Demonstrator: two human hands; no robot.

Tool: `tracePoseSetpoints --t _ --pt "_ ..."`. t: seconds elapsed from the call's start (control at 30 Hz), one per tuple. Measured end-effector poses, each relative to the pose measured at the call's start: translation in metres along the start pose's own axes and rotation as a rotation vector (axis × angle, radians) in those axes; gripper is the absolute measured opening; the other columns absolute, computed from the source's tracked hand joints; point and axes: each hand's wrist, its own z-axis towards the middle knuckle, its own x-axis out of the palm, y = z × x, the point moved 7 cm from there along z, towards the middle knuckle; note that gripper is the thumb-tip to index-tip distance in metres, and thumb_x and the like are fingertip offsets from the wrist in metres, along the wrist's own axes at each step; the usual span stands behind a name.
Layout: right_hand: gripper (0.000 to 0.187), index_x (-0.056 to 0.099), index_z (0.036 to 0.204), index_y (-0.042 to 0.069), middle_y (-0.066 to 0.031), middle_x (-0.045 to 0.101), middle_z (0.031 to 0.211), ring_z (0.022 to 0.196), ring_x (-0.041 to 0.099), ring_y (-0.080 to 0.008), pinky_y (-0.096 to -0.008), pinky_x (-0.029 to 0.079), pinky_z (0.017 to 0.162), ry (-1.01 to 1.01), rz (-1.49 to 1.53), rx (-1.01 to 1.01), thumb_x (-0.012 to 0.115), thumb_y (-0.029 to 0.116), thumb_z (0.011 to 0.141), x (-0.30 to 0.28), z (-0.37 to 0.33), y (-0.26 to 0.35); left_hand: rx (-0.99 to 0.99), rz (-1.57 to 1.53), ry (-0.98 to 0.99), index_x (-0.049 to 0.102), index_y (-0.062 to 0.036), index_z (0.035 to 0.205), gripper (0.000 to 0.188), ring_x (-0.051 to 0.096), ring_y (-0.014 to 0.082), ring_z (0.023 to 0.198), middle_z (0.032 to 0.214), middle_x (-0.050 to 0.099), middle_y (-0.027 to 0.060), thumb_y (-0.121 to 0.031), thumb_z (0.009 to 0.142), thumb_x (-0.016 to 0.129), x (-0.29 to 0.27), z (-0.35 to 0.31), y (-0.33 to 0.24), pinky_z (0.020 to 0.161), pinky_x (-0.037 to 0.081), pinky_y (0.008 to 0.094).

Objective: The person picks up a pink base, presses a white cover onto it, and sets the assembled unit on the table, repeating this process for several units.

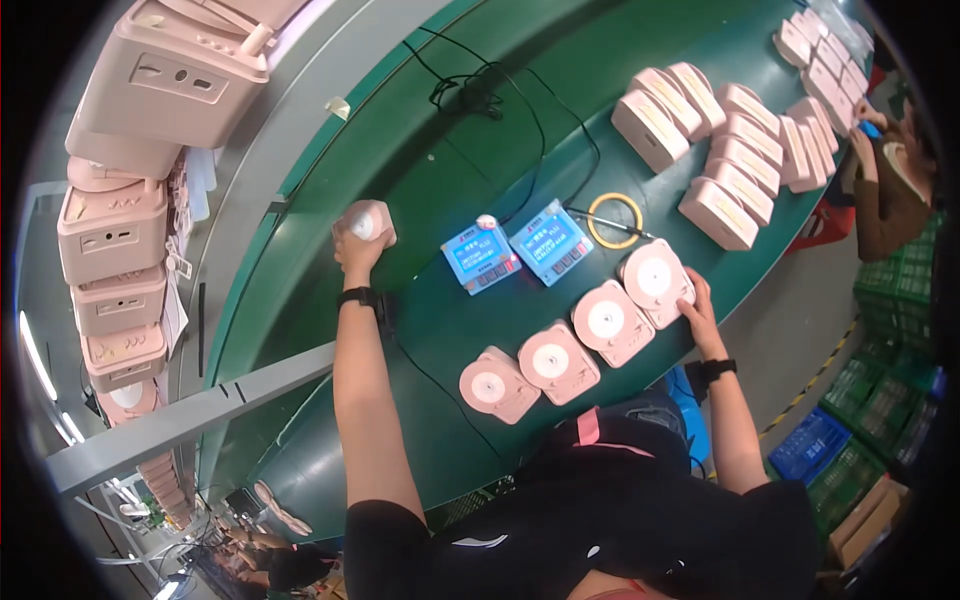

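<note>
My left hand (pixel 358 252) reaches out to the far left and is closed round a small pink record player (pixel 366 220) with a white disc on top, over the green surface. At the right end of a slanting row, my right hand (pixel 702 312) grips the edge of another pink record player (pixel 655 275), thumb on its upper side. Beside that one in the row lie a second player (pixel 608 320), a third player (pixel 556 362) and a fourth player (pixel 497 385), discs upward. Beyond them sit two blue testers with lit screens, a left tester (pixel 478 257) and a right tester (pixel 551 243).
A yellow ring (pixel 615 221) and black cables (pixel 470 95) lie behind the testers. Several pink units (pixel 735 165) stand in rows at the back right, where another person (pixel 895 170) works. A grey metal bar (pixel 200 415) crosses at left; larger pink cases (pixel 115 235) line a shelf.
</note>
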Motion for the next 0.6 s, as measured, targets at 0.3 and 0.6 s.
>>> tracePoseSetpoints --t 0.3,0.6 --pt "0.060 0.042 0.131 0.004 -0.0145 0.040 0.133 0.128 0.032 -0.0293 -0.0376 0.022 0.109 -0.022 -0.095 0.027 0.062 0.023 0.077 0.001 0.000 0.005 -0.234 0.185 -0.013 0.025 -0.0060 0.142 0.111 0.031 0.0393 0.131 0.142 0.033 0.0196 -0.045 0.054 0.080 0.009 0.009 -0.032 0.104 0.028 0.0554" --pt "0.063 0.041 0.131 0.006 -0.0137 0.041 0.134 0.128 0.031 -0.0312 -0.0389 0.022 0.109 0.006 -0.160 -0.062 0.064 0.023 0.075 0.004 0.002 0.016 -0.103 -0.368 -0.176 0.035 -0.0034 0.135 0.099 0.046 0.0415 0.118 0.126 0.050 0.0238 -0.035 0.053 0.082 -0.023 -0.068 0.018 0.100 0.037 0.0444"
